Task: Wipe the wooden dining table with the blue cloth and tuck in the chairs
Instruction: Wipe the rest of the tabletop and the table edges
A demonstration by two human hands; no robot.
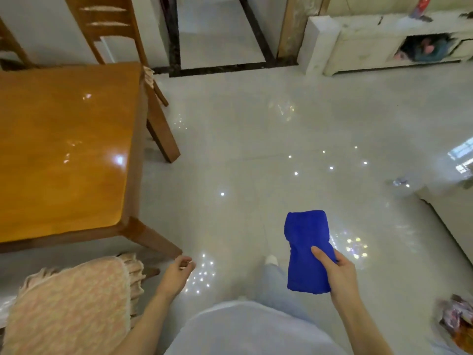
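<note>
The folded blue cloth (305, 249) hangs over the floor at the lower right, held by my right hand (337, 272) with the thumb lying across its top. The wooden dining table (64, 155) fills the left side, its glossy top bare. My left hand (176, 274) hangs below the table's near corner leg with fingers loosely curled, holding nothing. One wooden chair (107, 26) stands at the table's far end. Another chair with a pink cushion (74, 303) sits at the lower left, next to my left arm.
Shiny white tiled floor (268, 149) spreads across the middle and right. A white low cabinet (384, 44) stands at the back right. A white furniture edge (450, 213) is at the right. A colourful bag (458, 324) lies at the lower right corner.
</note>
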